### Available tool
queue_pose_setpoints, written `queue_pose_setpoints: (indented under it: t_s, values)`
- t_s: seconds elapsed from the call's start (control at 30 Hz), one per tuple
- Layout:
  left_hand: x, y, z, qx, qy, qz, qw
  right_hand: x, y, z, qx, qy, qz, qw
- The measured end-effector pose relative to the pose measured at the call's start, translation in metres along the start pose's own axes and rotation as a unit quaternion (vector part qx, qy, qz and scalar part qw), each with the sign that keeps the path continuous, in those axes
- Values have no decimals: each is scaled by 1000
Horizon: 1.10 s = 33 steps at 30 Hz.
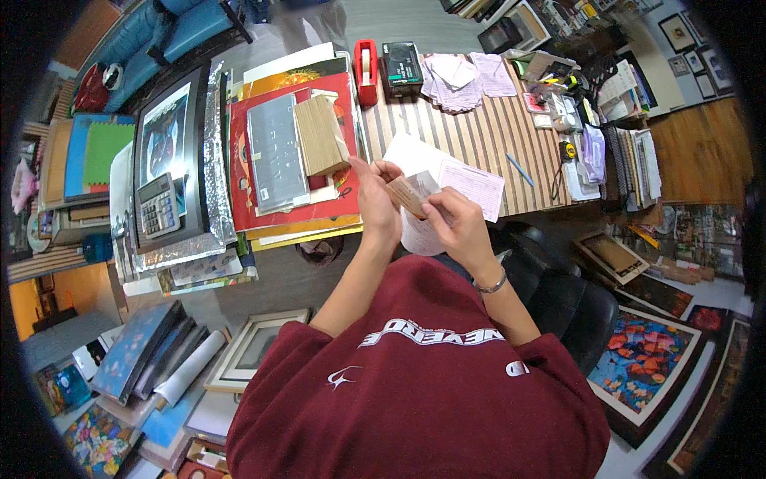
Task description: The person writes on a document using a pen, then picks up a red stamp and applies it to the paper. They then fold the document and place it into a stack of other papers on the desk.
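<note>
In front of my chest, over the striped table's (479, 132) near edge, both hands hold a small brown card-like piece (405, 197). My left hand (377, 201) is closed round its left side. The fingers of my right hand (459, 226) pinch its lower right edge. A pale, thin slip (424, 184) shows behind the brown piece; whether the two are joined I cannot tell. Beneath the hands lie a white sheet (412, 152) and a pinkish printed form (472, 189). Left of my left hand, a tan block-shaped bundle (321, 136) rests beside a clear plastic case (275, 148) on a red board (241, 172).
A red tape dispenser (365, 73), black box (402, 69) and pink slips (453, 86) line the far side. Rightward are a blue pen (519, 170) and tape measure (567, 152). A calculator (159, 206) sits on a framed picture at left. A black chair (558, 307) stands close at right.
</note>
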State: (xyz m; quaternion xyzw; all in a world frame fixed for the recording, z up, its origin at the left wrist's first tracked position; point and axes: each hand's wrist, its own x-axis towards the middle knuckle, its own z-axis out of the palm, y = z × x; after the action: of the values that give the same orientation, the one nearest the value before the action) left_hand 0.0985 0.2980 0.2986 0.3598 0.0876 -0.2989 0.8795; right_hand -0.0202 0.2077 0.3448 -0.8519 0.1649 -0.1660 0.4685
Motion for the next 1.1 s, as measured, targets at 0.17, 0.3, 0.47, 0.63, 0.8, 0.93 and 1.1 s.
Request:
queue_pose_setpoints:
  t_s: [0.17,0.3,0.47,0.63,0.8,0.93,1.1]
  values:
    - [-3,37,-15,471,-275,141,826,-2,9,-16,82,3,56,995]
    - [1,44,-10,478,-329,150,801,-5,6,-23,102,-34,37,994]
    - [1,40,8,439,-306,12,845,-8,12,-31,103,-30,51,993]
    - [4,3,19,393,-229,41,890,-7,28,-35,68,78,46,994]
    - [12,-11,40,358,-253,-6,899,2,50,-55,146,117,60,981]
    - [24,-20,58,416,-270,-39,868,17,80,-76,200,118,61,971]
    - [44,-52,89,457,-228,-14,860,44,114,-116,231,93,67,966]
